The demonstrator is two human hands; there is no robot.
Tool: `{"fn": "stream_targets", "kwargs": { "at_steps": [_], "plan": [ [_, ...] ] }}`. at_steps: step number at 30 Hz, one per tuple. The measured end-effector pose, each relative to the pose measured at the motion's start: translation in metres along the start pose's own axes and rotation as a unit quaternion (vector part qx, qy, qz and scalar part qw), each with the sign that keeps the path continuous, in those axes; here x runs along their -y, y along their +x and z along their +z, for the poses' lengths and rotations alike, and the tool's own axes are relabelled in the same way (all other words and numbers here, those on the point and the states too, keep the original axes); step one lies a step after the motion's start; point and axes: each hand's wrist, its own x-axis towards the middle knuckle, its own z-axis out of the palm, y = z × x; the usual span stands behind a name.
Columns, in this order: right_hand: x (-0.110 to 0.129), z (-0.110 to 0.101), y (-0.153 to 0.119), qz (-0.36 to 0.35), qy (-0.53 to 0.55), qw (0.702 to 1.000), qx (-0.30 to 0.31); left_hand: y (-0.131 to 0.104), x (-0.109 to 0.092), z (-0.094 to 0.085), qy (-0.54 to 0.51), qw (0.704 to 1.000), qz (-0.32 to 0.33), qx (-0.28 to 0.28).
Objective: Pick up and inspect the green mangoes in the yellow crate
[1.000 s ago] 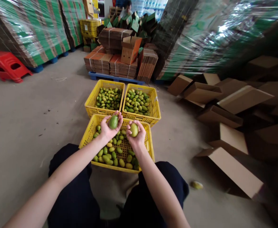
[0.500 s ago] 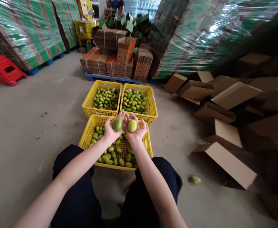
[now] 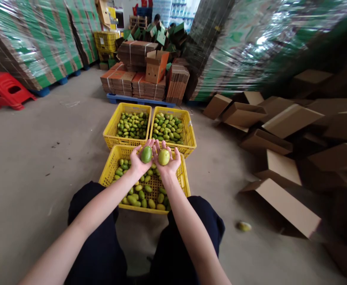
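Note:
My left hand [image 3: 138, 163] is palm up with a smooth green mango [image 3: 146, 154] resting in it, the fingers loosely curled. Beside it, my right hand [image 3: 169, 167] cradles a rounder, yellow-green mango [image 3: 164, 157] in the same way. Both hands are side by side, nearly touching, above the near yellow crate [image 3: 107, 166]. Green and yellowish mangoes [image 3: 134, 198] lie loosely in that crate, and part of its slotted floor shows. My hands and forearms hide some of its contents.
Behind stand two fuller yellow crates, left [image 3: 109, 128] and right [image 3: 191, 132]. Open cardboard boxes [image 3: 283, 166] litter the right side near a loose fruit [image 3: 244, 226] on the floor. Flattened cartons [image 3: 118, 81] sit on a blue pallet [image 3: 122, 99]. A red stool [image 3: 8, 89] is left.
The view has tilted up slightly, so the background sits a little lower. My hands still hold the same two mangoes, almost unmoved.

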Motion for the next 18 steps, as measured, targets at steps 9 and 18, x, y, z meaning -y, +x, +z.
{"fn": "stream_targets", "kwargs": {
  "at_steps": [9, 18],
  "plan": [
    [-0.007, -0.023, 0.015, 0.097, -0.157, 0.973, -0.136, 0.006, -0.033, -0.003, -0.042, 0.999, 0.021, 0.008],
    [-0.062, -0.090, -0.039, 0.312, -0.434, 0.821, -0.200, -0.003, -0.085, -0.020, -0.086, 0.992, -0.023, -0.092]
  ]
}}
